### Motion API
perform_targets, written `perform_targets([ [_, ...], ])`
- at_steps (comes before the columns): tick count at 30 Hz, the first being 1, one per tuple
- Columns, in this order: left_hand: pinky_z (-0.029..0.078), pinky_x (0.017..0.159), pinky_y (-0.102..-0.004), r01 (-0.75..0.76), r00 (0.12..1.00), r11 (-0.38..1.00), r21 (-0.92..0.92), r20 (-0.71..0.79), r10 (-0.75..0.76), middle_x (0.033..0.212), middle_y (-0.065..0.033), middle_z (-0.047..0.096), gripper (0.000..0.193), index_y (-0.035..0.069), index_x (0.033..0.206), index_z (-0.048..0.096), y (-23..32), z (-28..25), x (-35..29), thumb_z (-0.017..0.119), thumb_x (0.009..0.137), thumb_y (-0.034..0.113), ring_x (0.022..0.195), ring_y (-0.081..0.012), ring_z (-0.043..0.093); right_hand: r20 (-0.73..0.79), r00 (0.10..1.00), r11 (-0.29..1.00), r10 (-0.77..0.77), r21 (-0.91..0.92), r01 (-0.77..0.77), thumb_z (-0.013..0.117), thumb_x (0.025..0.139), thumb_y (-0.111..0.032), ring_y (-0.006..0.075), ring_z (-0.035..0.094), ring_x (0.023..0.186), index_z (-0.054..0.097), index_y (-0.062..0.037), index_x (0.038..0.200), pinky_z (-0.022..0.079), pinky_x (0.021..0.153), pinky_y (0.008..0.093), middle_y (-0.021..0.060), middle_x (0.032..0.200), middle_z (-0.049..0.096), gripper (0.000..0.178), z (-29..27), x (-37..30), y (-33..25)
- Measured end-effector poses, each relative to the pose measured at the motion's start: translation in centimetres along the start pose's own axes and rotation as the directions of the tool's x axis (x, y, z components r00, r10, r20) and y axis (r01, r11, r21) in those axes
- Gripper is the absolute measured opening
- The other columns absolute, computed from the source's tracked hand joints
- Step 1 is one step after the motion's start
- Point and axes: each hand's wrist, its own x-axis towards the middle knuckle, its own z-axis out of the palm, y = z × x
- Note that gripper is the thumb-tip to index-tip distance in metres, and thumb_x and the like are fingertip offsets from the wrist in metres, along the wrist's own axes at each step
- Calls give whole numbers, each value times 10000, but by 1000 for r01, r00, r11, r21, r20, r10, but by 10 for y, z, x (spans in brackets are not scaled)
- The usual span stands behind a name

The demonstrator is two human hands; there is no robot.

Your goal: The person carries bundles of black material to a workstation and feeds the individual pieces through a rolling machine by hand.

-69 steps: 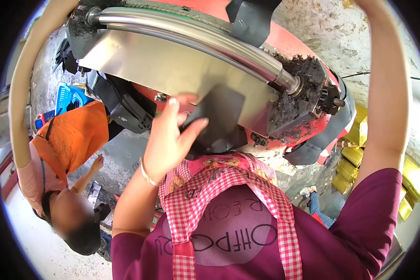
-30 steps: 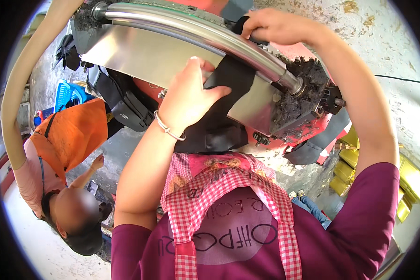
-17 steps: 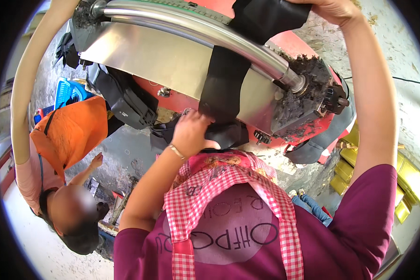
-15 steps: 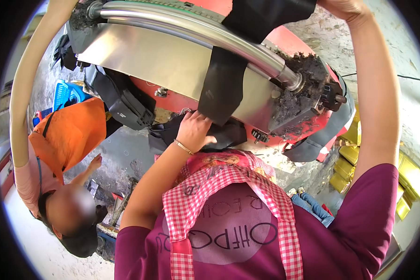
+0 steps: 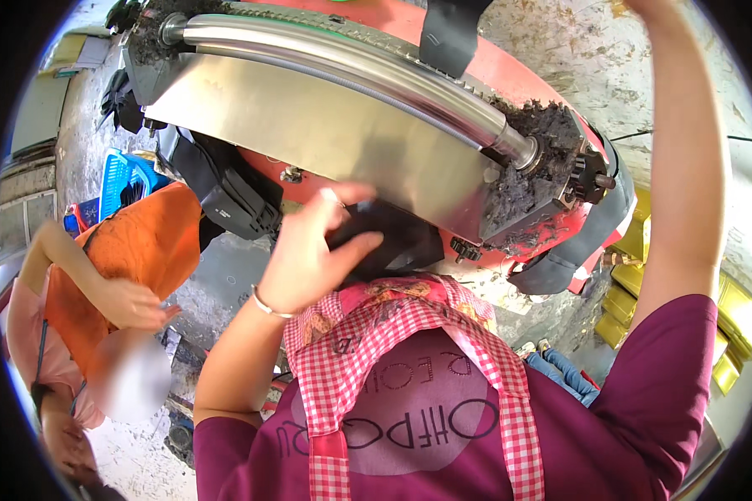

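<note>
Smooth black flexible sheets (image 5: 405,240) lie bunched at the near edge of the machine, between its broad silvery metal plate (image 5: 292,117) and the red-and-white checked apron (image 5: 342,359) of the wearer. The left hand (image 5: 301,255) is just left of and over them, thumb and fingers spread apart and loosely curled, with nothing seen gripped; whether it touches the sheets cannot be told. Farther off, a dark flexible strip (image 5: 453,40) hangs beyond the long polished steel roller (image 5: 351,71), right of its middle. The right forearm (image 5: 692,159) rises on the right past the far edge of view, so its fingers cannot be judged. Dark shreds (image 5: 530,188) heap at the roller's right end. At left, a co-worker in an orange apron (image 5: 154,242) sits near a blue plastic basket (image 5: 121,177); gold-coloured packages (image 5: 739,317) are stacked at right.
</note>
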Motion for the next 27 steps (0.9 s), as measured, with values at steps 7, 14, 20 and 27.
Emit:
perform_targets([
  [7, 527, 782, -372, 128, 981, 972, 199, -170, -94, 974, -187, 681, 580, -13, 1168, 565, 12, -5, 81, 881, 738, 215, 857, -271, 679, 614, 788, 993, -42, 115, -37, 669, 917, -262, 283, 620, 1119, 717, -44, 1082, 462, 1003, 413, 129, 1096, 697, 278, 138, -28, 10],
  [14, 547, 722, -362, 121, 989, 951, 286, -114, -92, 867, -159, 710, 510, -12, 1134, 577, 19, -21, 34, 853, 735, 143, 768, -280, 716, 673, 693, 698, 259, 365, -616, 725, 915, -335, 117, 609, 998, 703, -10, 1127, 478, 930, 299, 30, 1013, 687, 389, 141, -44, 29],
  [20, 511, 888, -429, -75, 997, 785, 615, 38, 65, 951, -55, 732, 513, 161, 1048, 768, -80, 42, -12, 897, 641, 447, 999, -275, 674, 512, 850, 431, 126, 743, -512, 770, 928, -107, 121, 682, 976, 687, 43, 1178, 560, 889, 290, 51, 1072, 744, 303, 79, -17, 25],
  [27, 485, 884, -389, -359, 933, 775, 520, 166, 320, 966, 2, 701, 293, 167, 1036, 781, -114, 56, -7, 788, 791, 328, 960, -228, 644, 195, 970, 696, 144, 677, -239, 753, 928, -88, 134, 668, 1026, 585, -4, 1323, 545, 934, 299, 61, 1132, 707, 437, -3, -12, 19],
])
